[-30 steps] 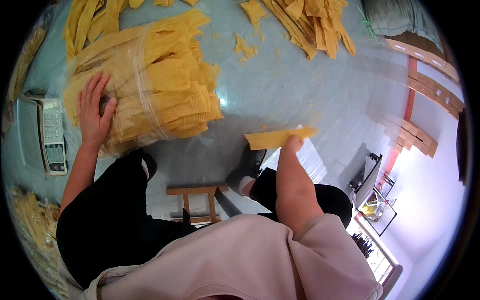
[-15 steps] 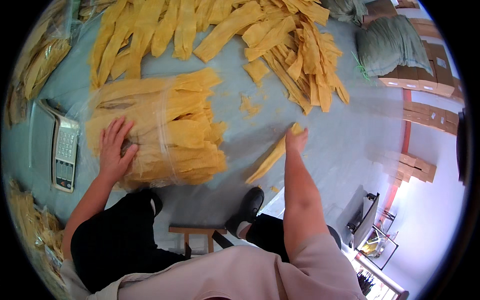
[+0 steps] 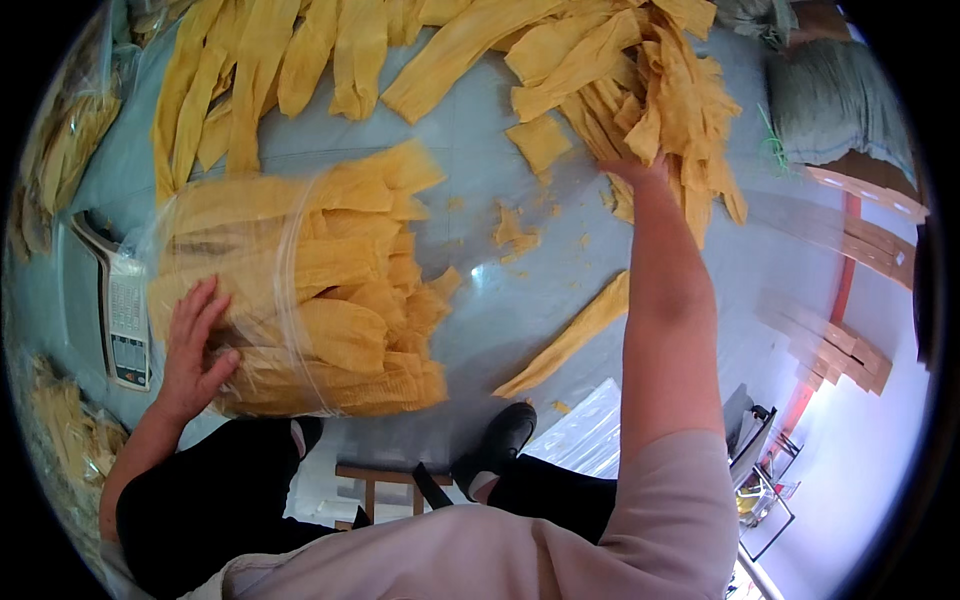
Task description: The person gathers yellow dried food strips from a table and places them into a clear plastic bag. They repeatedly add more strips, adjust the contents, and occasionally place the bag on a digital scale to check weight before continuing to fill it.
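The left hand [image 3: 194, 352] lies splayed on the rounded, plastic-wrapped yellow bundle [image 3: 345, 335]; the right hand [image 3: 640, 172], grip unclear, meets far-right wrinkled yellow strips [image 3: 688, 110], probably light, brittle, best held mid-length.

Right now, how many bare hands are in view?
2: the left hand on the wrapped bundle; the right hand, partly hidden, at the yellow pile.
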`<state>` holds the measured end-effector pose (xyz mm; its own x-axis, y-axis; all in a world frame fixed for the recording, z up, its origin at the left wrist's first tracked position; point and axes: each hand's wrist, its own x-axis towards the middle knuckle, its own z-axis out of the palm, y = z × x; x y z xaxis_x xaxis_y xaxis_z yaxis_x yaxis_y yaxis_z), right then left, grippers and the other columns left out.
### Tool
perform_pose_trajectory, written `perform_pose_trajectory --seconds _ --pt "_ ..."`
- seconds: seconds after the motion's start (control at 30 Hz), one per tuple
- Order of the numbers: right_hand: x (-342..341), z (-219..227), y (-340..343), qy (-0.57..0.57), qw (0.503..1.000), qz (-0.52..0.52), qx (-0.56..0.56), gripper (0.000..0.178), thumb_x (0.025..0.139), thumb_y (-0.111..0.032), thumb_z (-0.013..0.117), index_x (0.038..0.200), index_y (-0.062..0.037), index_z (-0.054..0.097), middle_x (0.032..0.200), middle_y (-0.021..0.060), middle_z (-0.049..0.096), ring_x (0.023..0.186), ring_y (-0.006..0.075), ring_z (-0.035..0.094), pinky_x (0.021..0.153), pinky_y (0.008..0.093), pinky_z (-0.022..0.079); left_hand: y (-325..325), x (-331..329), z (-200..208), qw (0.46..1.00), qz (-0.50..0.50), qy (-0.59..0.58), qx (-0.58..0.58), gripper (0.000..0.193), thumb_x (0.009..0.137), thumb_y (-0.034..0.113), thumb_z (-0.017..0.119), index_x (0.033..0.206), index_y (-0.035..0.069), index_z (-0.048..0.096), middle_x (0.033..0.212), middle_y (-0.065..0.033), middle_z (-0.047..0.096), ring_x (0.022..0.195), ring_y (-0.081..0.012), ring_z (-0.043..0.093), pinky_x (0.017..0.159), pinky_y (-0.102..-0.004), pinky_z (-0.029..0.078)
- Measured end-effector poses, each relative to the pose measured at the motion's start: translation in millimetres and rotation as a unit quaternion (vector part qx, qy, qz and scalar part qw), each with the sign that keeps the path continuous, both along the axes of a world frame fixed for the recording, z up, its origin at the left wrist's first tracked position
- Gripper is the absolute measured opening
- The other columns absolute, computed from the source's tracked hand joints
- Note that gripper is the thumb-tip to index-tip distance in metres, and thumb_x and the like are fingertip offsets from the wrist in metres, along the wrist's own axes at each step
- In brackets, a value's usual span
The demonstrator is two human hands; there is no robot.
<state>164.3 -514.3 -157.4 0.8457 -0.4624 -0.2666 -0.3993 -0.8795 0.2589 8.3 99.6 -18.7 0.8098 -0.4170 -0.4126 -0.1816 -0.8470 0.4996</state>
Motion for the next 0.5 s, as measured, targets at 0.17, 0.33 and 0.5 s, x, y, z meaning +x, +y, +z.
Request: perform_pose_trajectory --seconds 0.17,0.33,0.5 --pt "13 23 -1 0.036 0.999 0.019 0.005 0.119 0.053 -0.056 0.079 0.145 -0.0122 0.018 0.147 0.0089 0.028 0.134 0.0268 0.028 0.108 0.0380 0.026 -4 5 -2 1.000 -0.012 -0.001 0.003 0.062 0.080 0.030 0.059 0.135 0.008 0.040 0.147 -0.0151 0.029 0.137 -0.0347 0.022 0.112 -0.0497 0.009" --pt "-7 13 9 0.027 0.994 0.106 0.003 0.120 0.050 -0.053 0.082 0.144 -0.0130 0.020 0.144 0.0089 0.032 0.134 0.0254 0.029 0.106 0.0370 0.028 2 -1 -6 1.000 -0.017 -0.021 0.008 0.062 0.082 0.032 0.058 0.136 0.008 0.040 0.147 -0.0146 0.029 0.138 -0.0344 0.022 0.112 -0.0502 0.009" --pt "-11 13 5 -0.065 0.994 -0.008 0.091 0.116 0.048 -0.051 0.084 0.138 -0.0039 0.027 0.136 0.0157 0.041 0.123 0.0289 0.043 0.103 0.0382 0.035 0 0 -3 0.999 -0.018 -0.023 0.023 0.062 0.082 0.032 0.057 0.136 0.009 0.039 0.147 -0.0141 0.029 0.138 -0.0338 0.022 0.112 -0.0509 0.009"
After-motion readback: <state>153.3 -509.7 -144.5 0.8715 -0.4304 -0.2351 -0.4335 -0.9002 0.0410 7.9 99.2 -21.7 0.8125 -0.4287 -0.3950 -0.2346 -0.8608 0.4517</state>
